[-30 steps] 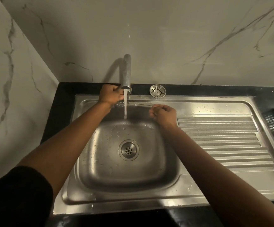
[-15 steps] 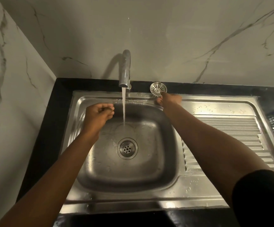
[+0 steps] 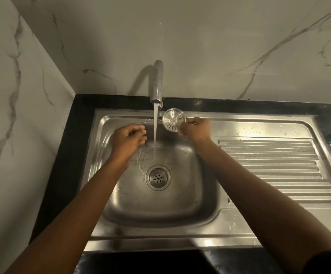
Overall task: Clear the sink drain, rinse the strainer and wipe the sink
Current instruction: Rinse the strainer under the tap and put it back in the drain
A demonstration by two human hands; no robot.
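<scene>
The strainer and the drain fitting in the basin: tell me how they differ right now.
The strainer is held up at its edge by the right hand, tilted toward the camera; the drain fitting lies flat in the sink floor. The strainer has radial slots around a plain centre; the drain fitting has small round holes at its middle. The strainer sits just right of the water stream, not under it; water spreads around the drain fitting. Both are round, shiny metal.

Water runs from the tap (image 3: pixel 156 84) into the sink (image 3: pixel 160 194), landing just behind the drain (image 3: pixel 158 177). The right hand (image 3: pixel 195 129) pinches the strainer (image 3: pixel 174 120) by its edge, tilted, just right of the stream. The left hand (image 3: pixel 128 138), fingers curled, hovers just left of the stream.
</scene>
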